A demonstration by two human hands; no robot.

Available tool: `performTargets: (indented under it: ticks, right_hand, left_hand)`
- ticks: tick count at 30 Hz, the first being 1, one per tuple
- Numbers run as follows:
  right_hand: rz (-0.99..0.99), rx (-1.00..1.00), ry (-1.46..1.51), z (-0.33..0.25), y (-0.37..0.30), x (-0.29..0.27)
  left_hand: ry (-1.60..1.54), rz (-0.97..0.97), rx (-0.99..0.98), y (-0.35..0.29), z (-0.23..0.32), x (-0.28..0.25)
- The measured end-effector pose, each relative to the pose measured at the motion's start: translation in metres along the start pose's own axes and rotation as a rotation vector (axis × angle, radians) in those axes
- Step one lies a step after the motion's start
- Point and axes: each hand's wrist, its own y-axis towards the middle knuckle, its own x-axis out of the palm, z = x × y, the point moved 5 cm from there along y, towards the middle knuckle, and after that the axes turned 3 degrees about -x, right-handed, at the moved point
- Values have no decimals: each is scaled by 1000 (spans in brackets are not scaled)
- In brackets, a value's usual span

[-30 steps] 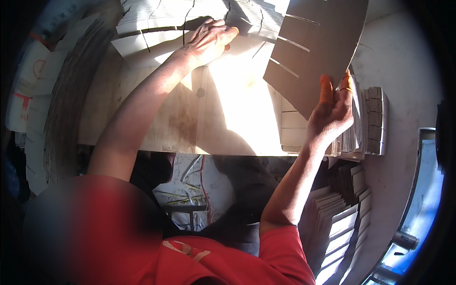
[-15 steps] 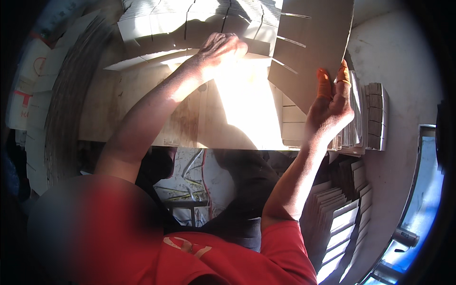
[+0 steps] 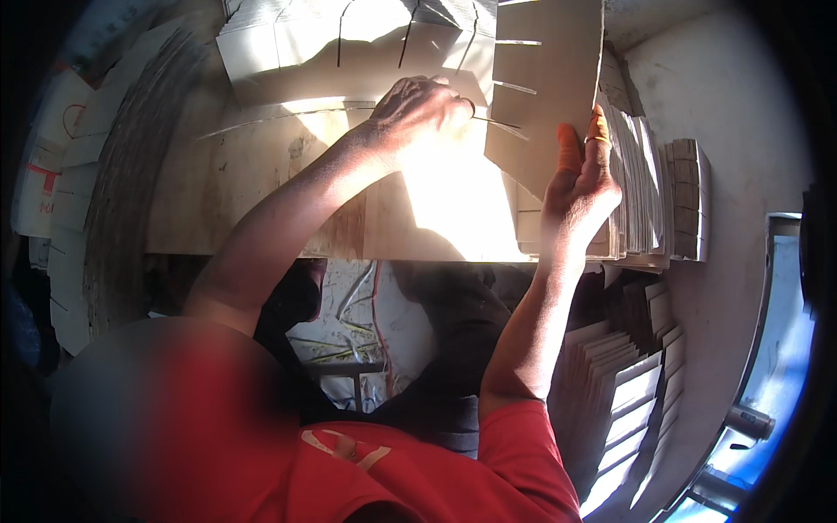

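My right hand (image 3: pixel 582 187), with orange finger covers on its thumb and a finger, grips a slotted cardboard sheet (image 3: pixel 549 65) held upright by its right side. Several short slits run in from the sheet's left edge. My left hand (image 3: pixel 423 115) is closed over a long thin cardboard strip (image 3: pixel 288 116), seen almost edge-on across the table. The strip's right end reaches the sheet's lowest visible slit; I cannot tell how deep it sits. Bright sunlight washes out part of the left fingers.
Behind the strip stands a stack of slotted cardboard (image 3: pixel 296 52). More cardboard pieces (image 3: pixel 641 179) stand at the right of the wooden table (image 3: pixel 261 192), beside a wall. Tall cardboard sheets (image 3: pixel 131 192) line the left, and slotted bundles (image 3: pixel 610 401) stand low at the right.
My right hand has brought the slotted sheet leftward. My left hand has shifted slightly right and nearer, and the strip has turned more edge-on, its end meeting the sheet.
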Motion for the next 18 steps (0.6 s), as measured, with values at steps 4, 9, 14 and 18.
performTargets:
  ticks: [4,9,14,18]
  right_hand:
    - [-20,-42,-25,1,-7,-1]
    - [-135,48,-28,5,-19,7]
    - [-194,95,-55,11,-39,21]
    - [-113,193,-25,7,-41,14]
  left_hand:
    - [28,-60,5,-7,14,1]
    - [-55,72,89,-18,37,-8]
    - [-93,25,153,-25,50,-10]
    - [-263,-344,-213,-8,26,-24]
